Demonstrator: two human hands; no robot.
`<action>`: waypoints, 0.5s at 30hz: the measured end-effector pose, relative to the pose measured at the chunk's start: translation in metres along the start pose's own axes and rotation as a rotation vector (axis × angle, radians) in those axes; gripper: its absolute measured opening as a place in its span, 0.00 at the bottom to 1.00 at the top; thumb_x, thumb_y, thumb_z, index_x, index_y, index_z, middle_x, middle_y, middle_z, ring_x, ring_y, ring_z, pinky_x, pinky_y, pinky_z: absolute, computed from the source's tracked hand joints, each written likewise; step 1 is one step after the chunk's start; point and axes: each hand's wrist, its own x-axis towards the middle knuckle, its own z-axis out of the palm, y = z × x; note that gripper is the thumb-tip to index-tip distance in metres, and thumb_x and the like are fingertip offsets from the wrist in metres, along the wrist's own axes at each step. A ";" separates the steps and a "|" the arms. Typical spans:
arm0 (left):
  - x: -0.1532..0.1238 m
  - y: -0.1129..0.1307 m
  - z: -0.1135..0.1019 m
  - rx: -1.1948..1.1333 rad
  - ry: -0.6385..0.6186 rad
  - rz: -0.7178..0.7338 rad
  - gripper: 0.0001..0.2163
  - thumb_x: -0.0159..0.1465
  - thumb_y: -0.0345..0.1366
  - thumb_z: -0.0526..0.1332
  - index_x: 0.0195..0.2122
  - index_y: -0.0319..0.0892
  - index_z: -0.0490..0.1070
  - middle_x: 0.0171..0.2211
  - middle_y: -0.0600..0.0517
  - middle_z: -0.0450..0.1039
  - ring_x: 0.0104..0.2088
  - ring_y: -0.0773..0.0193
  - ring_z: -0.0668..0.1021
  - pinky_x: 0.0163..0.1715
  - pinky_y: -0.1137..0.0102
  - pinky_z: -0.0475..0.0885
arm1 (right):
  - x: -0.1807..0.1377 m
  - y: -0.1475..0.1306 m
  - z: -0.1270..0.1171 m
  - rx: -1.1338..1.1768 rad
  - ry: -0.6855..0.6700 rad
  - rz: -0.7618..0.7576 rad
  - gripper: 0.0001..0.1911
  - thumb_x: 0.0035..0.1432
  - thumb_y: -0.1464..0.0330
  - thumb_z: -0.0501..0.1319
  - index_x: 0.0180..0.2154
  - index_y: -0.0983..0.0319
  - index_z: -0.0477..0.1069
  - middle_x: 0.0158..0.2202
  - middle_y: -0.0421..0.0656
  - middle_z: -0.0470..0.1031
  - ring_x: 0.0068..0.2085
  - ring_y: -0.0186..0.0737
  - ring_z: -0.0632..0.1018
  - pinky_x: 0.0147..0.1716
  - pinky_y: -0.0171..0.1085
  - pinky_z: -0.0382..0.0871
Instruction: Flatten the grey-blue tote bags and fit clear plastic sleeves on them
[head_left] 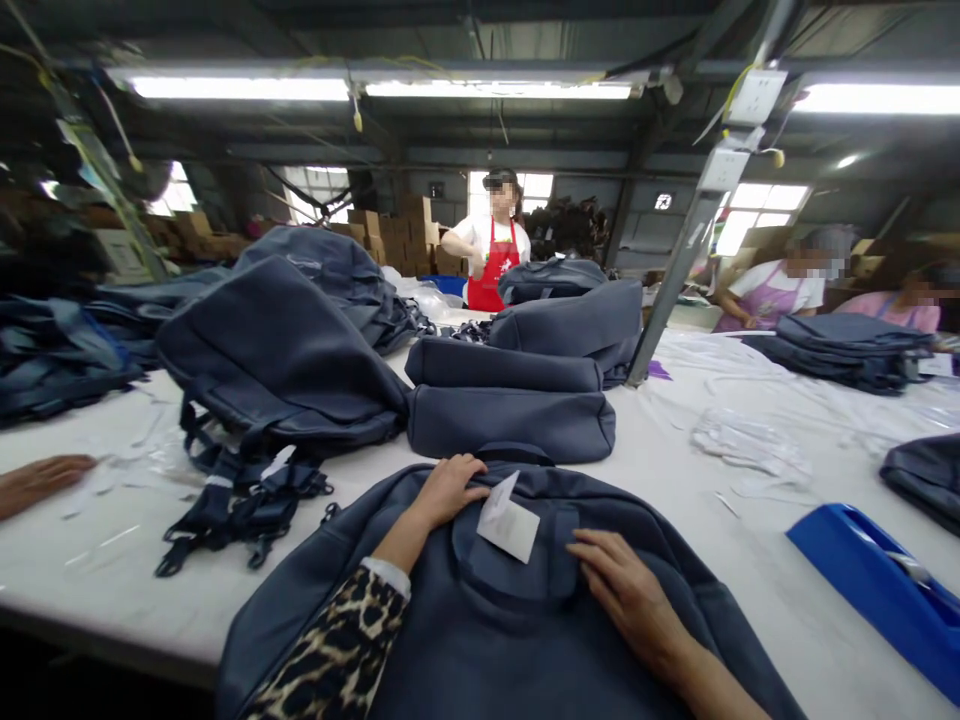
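Note:
A dark blue backpack [480, 620] lies flat on the white table [675, 470] right in front of me. My left hand [448, 488] rests on its top, fingers curled against the fabric beside a white paper tag [508, 520]. Lying flat on the backpack's front pocket flap, my right hand [626, 592] has its fingers stretched out toward the tag. My left sleeve has a leopard print.
More dark blue backpacks [510, 400] are piled ahead and to the left, straps [240, 500] trailing. A blue tray [877, 590] sits at right, clear plastic bags [750, 445] beyond. Another person's hand [41, 480] lies at far left. Workers stand behind; a metal post [682, 260] rises mid-table.

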 end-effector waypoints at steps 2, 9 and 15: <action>-0.003 -0.002 0.001 -0.003 0.022 0.019 0.12 0.64 0.42 0.63 0.47 0.47 0.70 0.46 0.52 0.72 0.48 0.58 0.73 0.47 0.65 0.65 | 0.010 0.018 -0.007 -0.162 0.156 0.063 0.14 0.67 0.68 0.51 0.51 0.59 0.71 0.52 0.48 0.73 0.53 0.46 0.72 0.54 0.47 0.69; 0.001 0.003 -0.013 -0.167 0.059 0.003 0.06 0.65 0.41 0.59 0.37 0.46 0.68 0.37 0.54 0.73 0.40 0.62 0.75 0.41 0.70 0.66 | 0.028 0.059 -0.025 -0.588 0.032 0.165 0.17 0.63 0.62 0.58 0.52 0.60 0.69 0.47 0.50 0.75 0.45 0.52 0.76 0.41 0.49 0.74; 0.001 0.002 -0.022 -0.305 0.074 -0.043 0.07 0.63 0.43 0.60 0.34 0.46 0.69 0.33 0.57 0.73 0.34 0.65 0.75 0.35 0.72 0.64 | 0.015 0.054 -0.035 -0.441 -0.037 0.254 0.17 0.62 0.55 0.59 0.50 0.55 0.70 0.38 0.43 0.77 0.41 0.46 0.78 0.37 0.42 0.75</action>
